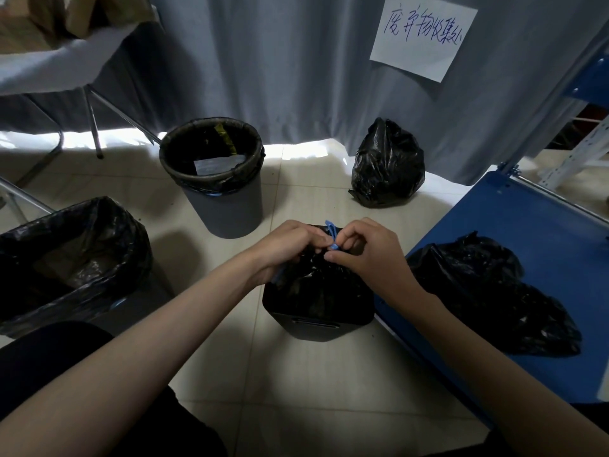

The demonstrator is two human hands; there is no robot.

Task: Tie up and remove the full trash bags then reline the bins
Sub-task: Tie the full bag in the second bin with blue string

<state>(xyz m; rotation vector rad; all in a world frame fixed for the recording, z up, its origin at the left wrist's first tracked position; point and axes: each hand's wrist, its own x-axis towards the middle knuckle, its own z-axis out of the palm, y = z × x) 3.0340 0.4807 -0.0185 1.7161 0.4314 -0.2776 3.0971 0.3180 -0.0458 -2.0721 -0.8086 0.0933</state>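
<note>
Grey curtain (296,61) at far side, bearing a handwritten paper sign (423,36). Blue platform (514,232) at right, carrying a loose black bag (494,291). Large lined bin (66,255) at near left; round grey bin (217,179), lined, farther back; tied trash bag (387,164) on the floor by the curtain. Small black bin (318,311) at centre, its bag gathered at the top. Left hand (283,249) grips the gathered neck; right hand (365,252) fingers pinch the blue drawstring (333,239).
</note>
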